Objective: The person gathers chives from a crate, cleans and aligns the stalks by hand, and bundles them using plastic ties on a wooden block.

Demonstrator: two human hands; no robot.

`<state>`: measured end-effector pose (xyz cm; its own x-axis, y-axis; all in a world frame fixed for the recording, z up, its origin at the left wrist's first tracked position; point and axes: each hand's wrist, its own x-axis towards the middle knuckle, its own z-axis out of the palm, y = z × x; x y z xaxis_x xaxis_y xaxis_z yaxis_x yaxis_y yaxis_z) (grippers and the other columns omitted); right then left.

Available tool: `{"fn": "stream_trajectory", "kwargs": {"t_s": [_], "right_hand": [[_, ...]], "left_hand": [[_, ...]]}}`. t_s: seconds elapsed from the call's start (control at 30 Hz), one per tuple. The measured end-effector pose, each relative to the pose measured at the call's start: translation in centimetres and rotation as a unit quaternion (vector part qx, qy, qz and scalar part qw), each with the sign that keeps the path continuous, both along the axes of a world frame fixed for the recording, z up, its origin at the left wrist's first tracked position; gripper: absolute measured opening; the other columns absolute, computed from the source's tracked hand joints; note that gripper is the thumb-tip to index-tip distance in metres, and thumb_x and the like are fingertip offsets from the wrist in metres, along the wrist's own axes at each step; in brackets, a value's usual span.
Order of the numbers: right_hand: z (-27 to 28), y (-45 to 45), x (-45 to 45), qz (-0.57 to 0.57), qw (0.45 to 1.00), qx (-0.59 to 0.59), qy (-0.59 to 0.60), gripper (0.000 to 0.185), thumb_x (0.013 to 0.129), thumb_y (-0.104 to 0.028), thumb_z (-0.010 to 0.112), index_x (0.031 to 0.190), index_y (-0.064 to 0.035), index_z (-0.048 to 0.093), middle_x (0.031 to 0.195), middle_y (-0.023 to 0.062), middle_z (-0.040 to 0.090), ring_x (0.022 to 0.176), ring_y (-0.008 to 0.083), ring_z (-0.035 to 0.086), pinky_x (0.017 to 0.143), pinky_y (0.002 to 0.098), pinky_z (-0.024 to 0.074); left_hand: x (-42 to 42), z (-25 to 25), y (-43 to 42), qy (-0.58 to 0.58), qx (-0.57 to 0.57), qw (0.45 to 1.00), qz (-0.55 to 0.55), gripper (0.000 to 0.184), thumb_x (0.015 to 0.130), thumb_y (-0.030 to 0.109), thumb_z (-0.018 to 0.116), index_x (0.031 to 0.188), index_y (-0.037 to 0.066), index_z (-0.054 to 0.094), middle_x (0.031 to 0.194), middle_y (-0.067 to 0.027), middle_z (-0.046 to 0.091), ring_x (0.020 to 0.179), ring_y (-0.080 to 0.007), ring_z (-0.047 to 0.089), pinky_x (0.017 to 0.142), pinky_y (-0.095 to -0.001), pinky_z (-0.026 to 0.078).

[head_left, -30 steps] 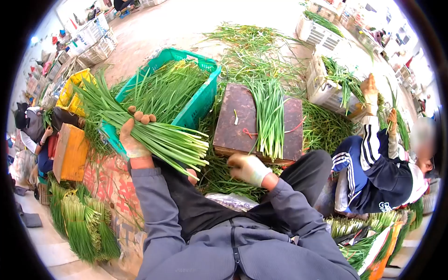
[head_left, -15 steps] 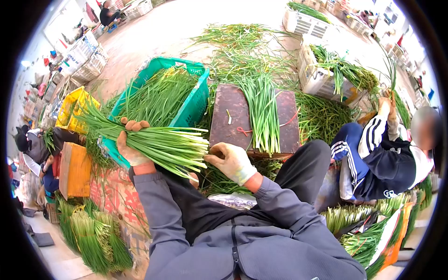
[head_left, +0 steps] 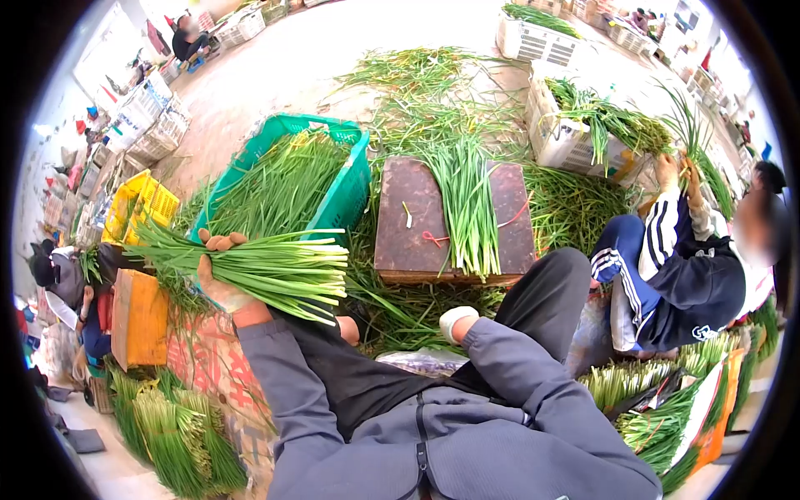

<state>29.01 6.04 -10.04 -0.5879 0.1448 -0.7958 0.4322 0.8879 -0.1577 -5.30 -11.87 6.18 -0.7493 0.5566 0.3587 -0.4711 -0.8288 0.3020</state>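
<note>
My left hand (head_left: 218, 285) is closed around a bunch of chives (head_left: 287, 268). The pale cut ends point right and the green leaves trail left, near the green crate (head_left: 354, 171). My right hand (head_left: 457, 322), in a whitish glove, hangs low between my knees, and its fingers are hidden from view. In front of me stands a dark wooden box (head_left: 406, 196). Another pile of chives (head_left: 468, 212) lies across its top, over a red string (head_left: 433, 239).
Loose chives (head_left: 425, 71) cover the floor beyond the box. A white crate (head_left: 554, 137) stands at right, near a seated person (head_left: 692, 275) handling chives. At left are a yellow crate (head_left: 158, 200), an orange wooden block (head_left: 140, 317) and upright bundles (head_left: 171, 429).
My right hand has left the stem ends and dropped down between my knees. My left hand and its bunch have shifted slightly left.
</note>
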Motion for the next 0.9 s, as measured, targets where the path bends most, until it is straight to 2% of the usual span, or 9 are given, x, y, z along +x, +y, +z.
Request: {"fn": "stream_trajectory", "kwargs": {"t_s": [0.1, 0.27, 0.37, 0.47, 0.53, 0.6, 0.7, 0.8, 0.9], "right_hand": [[3.6, 0.2, -0.6, -0.191, 0.947, -0.02, 0.256, 0.027, 0.084, -0.025, 0.067, 0.105, -0.0075, 0.071, 0.104, 0.0184, 0.071, 0.096, 0.0372, 0.068, 0.085, 0.0436, 0.0535], [14.1, 2.3, -4.9, -0.3, 0.713, -0.134, 0.619, 0.017, 0.088, -0.015, 0.067, 0.1, -0.0037, 0.069, 0.091, 0.0146, 0.071, 0.085, 0.0284, 0.069, 0.078, 0.035, 0.0534], [16.5, 2.4, -6.8, -0.28, 0.686, -0.183, 0.646, 0.023, 0.088, -0.018, 0.067, 0.106, -0.004, 0.067, 0.098, 0.0157, 0.07, 0.093, 0.0342, 0.067, 0.082, 0.0388, 0.0531], [17.1, 1.8, -8.0, -0.283, 0.751, -0.215, 0.556, 0.045, 0.087, -0.02, 0.068, 0.127, -0.0008, 0.057, 0.123, 0.0189, 0.065, 0.107, 0.0296, 0.065, 0.093, 0.0357, 0.0508], [15.2, 0.3, -9.5, -0.275, 0.679, -0.324, 0.598, 0.055, 0.089, -0.017, 0.067, 0.138, -0.0024, 0.048, 0.121, 0.0154, 0.063, 0.087, 0.0209, 0.066, 0.078, 0.0333, 0.0546], [15.0, -1.0, -9.4, -0.33, 0.631, -0.541, 0.448, 0.067, 0.092, -0.021, 0.063, 0.148, 0.0001, 0.032, 0.12, 0.0177, 0.064, 0.074, 0.0163, 0.067, 0.063, 0.0287, 0.0542], [14.5, -2.3, -9.3, -0.329, 0.637, -0.604, 0.348, 0.05, 0.096, -0.025, 0.058, 0.14, -0.002, 0.045, 0.085, 0.0066, 0.068, 0.071, 0.0149, 0.067, 0.063, 0.0282, 0.0542], [13.0, -2.1, -8.2, -0.293, 0.671, -0.59, 0.34, 0.028, 0.099, -0.027, 0.058, 0.106, -0.002, 0.066, 0.083, 0.0041, 0.067, 0.066, 0.0104, 0.062, 0.06, 0.0252, 0.0507], [12.1, -1.5, -8.4, -0.345, 0.708, -0.456, 0.415, 0.028, 0.091, -0.021, 0.067, 0.109, 0.001, 0.067, 0.092, 0.007, 0.069, 0.075, 0.0129, 0.064, 0.069, 0.028, 0.0531]], "left_hand": [[-0.5, -0.4, -0.4, 0.005, -0.01, 1.0, 0.017, 0.06, 0.092, 0.018, 0.059, 0.146, 0.003, 0.039, 0.105, -0.0054, 0.064, 0.096, -0.0208, 0.063, 0.104, -0.0426, 0.044], [-0.6, -0.6, 0.1, 0.024, -0.05, 0.998, 0.023, 0.063, 0.093, 0.02, 0.056, 0.147, -0.003, 0.033, 0.103, -0.005, 0.065, 0.096, -0.0211, 0.065, 0.101, -0.042, 0.047], [0.1, -0.3, 0.9, 0.016, -0.053, 0.998, 0.029, 0.065, 0.095, 0.023, 0.053, 0.149, -0.004, 0.028, 0.102, -0.0047, 0.065, 0.091, -0.02, 0.067, 0.097, -0.0407, 0.052], [0.5, 0.0, 1.1, -0.029, -0.042, 0.999, 0.018, 0.064, 0.095, 0.025, 0.053, 0.148, -0.003, 0.031, 0.103, -0.006, 0.068, 0.094, -0.023, 0.067, 0.096, -0.0432, 0.052], [0.5, -0.5, 1.1, -0.016, -0.054, 0.998, 0.01, 0.061, 0.096, 0.026, 0.053, 0.147, -0.002, 0.034, 0.104, -0.0076, 0.069, 0.098, -0.0256, 0.067, 0.097, -0.0454, 0.051], [0.0, -1.3, 1.1, -0.028, -0.036, 0.998, -0.032, 0.05, 0.096, 0.029, 0.053, 0.136, -0.001, 0.048, 0.106, -0.012, 0.071, 0.109, -0.0329, 0.063, 0.098, -0.0513, 0.049], [-1.1, -2.7, 1.0, -0.047, -0.043, 0.997, -0.038, 0.042, 0.094, 0.03, 0.056, 0.123, -0.001, 0.057, 0.105, -0.0113, 0.071, 0.111, -0.0327, 0.062, 0.1, -0.0519, 0.048], [-2.7, -3.5, 0.6, -0.129, -0.076, 0.988, 0.021, 0.037, 0.092, 0.032, 0.057, 0.112, 0.001, 0.059, 0.105, -0.0105, 0.069, 0.112, -0.0328, 0.06, 0.1, -0.0528, 0.047], [-2.7, -3.7, 1.0, -0.169, -0.178, 0.963, 0.113, 0.037, 0.091, 0.033, 0.053, 0.11, 0.001, 0.059, 0.107, -0.0123, 0.066, 0.111, -0.0353, 0.059, 0.1, -0.0556, 0.045]]}}
